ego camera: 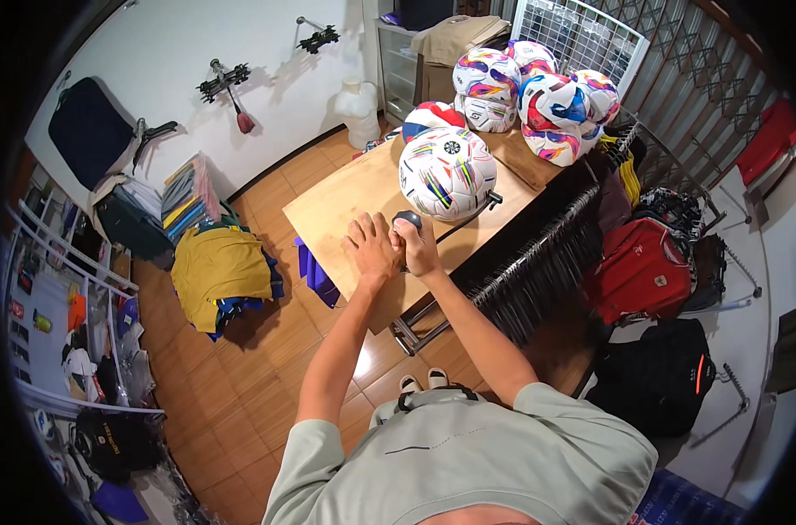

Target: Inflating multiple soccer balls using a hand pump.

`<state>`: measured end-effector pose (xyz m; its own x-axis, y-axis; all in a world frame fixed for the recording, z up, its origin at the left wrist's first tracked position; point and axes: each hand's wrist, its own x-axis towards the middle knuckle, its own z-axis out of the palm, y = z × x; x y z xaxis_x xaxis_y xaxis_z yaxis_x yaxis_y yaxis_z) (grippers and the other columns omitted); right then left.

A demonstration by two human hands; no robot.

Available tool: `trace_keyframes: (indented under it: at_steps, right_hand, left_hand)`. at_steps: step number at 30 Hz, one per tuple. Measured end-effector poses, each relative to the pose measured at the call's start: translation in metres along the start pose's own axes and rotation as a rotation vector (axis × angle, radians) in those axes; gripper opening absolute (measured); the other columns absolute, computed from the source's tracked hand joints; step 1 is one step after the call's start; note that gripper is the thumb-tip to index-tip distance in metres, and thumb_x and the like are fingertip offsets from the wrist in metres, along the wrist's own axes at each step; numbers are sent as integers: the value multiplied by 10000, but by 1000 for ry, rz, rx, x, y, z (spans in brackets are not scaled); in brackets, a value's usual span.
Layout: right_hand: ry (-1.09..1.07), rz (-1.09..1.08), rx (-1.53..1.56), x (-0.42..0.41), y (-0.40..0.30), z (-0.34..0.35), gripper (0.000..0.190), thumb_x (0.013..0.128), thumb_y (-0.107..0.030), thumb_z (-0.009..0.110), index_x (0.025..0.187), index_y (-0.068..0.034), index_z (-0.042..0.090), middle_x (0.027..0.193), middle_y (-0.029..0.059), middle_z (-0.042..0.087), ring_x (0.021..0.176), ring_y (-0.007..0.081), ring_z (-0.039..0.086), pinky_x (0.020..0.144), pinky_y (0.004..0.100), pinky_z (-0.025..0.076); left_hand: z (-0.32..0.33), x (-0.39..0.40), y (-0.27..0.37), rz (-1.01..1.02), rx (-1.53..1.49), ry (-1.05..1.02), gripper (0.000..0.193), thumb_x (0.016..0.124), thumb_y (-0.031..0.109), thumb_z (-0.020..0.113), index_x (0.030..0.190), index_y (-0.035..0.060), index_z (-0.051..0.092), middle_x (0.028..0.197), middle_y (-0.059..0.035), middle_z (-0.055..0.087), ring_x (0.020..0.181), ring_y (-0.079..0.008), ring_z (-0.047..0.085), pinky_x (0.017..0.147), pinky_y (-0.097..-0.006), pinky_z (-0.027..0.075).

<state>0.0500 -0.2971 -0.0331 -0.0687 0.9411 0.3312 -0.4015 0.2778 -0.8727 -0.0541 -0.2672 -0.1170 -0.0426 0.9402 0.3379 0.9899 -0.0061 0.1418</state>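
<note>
My right hand [418,247] is closed around the dark, round-topped handle [407,216] of what looks like a hand pump, whose body is mostly hidden by my hands. Against it, my left hand [373,247] lies with its fingers spread over the wooden tabletop [325,203]; whether it grips the pump's lower part cannot be told. A black hose [460,230] runs from near my right hand up to a white football [447,173] with coloured streaks, ending in a dark fitting [495,200] at its right side.
Behind the football are a red, white and blue ball [433,120] and several stacked footballs [486,75]. Black hangers crowd a metal rail [535,252] along the table's right side. Folded yellow clothing [222,266] is piled on the left. My feet [424,379] stand on the tiled floor.
</note>
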Motion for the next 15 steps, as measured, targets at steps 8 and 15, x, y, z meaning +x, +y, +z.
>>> trace_keyframes:
  at_steps: [8,15]
  right_hand:
    - [59,-64,-22,14,-78,34,281,912,-196,526,680,-38,510,579,-17,502,536,58,456,503,234,361]
    - [19,-141,-16,10,-76,35,290,922,-181,527,669,-51,472,565,-17,475,515,64,435,497,238,350]
  left_hand:
    - [25,1,-10,-5,20,148,627,868,473,518,1357,89,438,1434,-162,378,1339,-405,309,1056,-609,225]
    - [25,0,-9,17,30,194,640,868,485,512,1360,80,448,1416,-161,391,1319,-397,323,1047,-591,227]
